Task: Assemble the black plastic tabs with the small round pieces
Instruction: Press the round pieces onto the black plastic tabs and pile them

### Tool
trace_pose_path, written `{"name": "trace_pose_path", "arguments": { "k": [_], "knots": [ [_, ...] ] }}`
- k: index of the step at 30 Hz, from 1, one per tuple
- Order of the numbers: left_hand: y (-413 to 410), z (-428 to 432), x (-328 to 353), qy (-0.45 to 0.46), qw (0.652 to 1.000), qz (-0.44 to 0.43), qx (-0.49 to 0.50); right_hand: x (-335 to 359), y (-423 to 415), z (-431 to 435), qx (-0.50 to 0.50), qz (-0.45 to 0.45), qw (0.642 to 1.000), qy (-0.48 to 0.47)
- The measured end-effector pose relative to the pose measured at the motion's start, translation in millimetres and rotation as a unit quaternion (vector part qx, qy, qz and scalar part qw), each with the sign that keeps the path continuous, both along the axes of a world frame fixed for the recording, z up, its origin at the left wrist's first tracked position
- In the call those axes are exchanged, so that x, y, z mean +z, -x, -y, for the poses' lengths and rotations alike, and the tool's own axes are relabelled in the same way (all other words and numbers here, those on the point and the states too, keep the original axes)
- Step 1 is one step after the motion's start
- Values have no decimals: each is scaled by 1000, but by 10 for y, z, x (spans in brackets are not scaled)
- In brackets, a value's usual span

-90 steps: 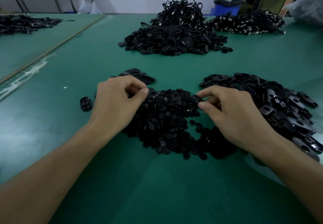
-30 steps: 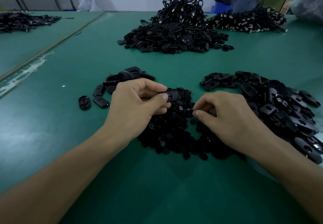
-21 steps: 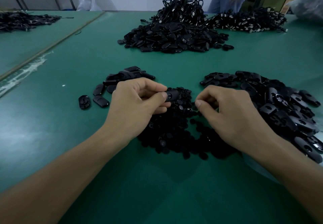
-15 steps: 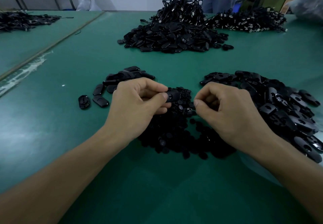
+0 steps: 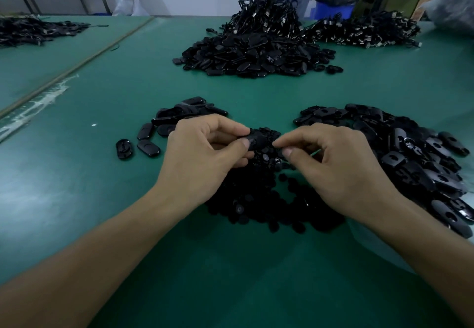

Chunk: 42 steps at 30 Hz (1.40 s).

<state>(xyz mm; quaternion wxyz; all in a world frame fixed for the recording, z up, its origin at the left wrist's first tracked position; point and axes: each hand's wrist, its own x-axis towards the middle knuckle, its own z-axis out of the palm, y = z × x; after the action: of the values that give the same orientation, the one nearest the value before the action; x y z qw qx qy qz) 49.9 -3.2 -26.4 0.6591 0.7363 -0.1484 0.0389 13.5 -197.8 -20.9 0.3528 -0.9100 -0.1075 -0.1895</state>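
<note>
1. Our right hand [image 5: 333,166] has moved in toward the tab [image 5: 258,140], over the far edge of the round-piece pile [image 5: 256,197].
2. Our left hand [image 5: 205,158] still pinches the tab between thumb and forefinger, the other fingers curled.
3. Our right thumb and forefinger are drawn together; we cannot tell whether they pinch a round piece.
4. We judge the press-in comes next; the loose tabs [image 5: 415,166] lie right of that pile.

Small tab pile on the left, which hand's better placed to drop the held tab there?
Probably the left. The left hand pinches the tab, and the small pile lies just beyond its knuckles; the right hand sits farther away.
</note>
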Motion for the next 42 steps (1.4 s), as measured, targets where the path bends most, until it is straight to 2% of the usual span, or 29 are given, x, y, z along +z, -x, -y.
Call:
{"name": "trace_pose_path", "arguments": {
  "k": [6, 12, 32, 42],
  "knots": [
    [20, 16, 6, 7, 1000, 3, -11, 11, -7, -39, 46, -26, 988, -146],
    [67, 56, 16, 13, 1000, 16, -22, 42, -1, -53, 66, -26, 981, -183],
    [106, 94, -7, -21, 998, 51, -30, 5, 22, -106, 46, -4, 989, -138],
    [95, 102, -17, -28, 997, 73, -22, 33, 46, -146, 3, 31, 993, -114]
  ]
}}
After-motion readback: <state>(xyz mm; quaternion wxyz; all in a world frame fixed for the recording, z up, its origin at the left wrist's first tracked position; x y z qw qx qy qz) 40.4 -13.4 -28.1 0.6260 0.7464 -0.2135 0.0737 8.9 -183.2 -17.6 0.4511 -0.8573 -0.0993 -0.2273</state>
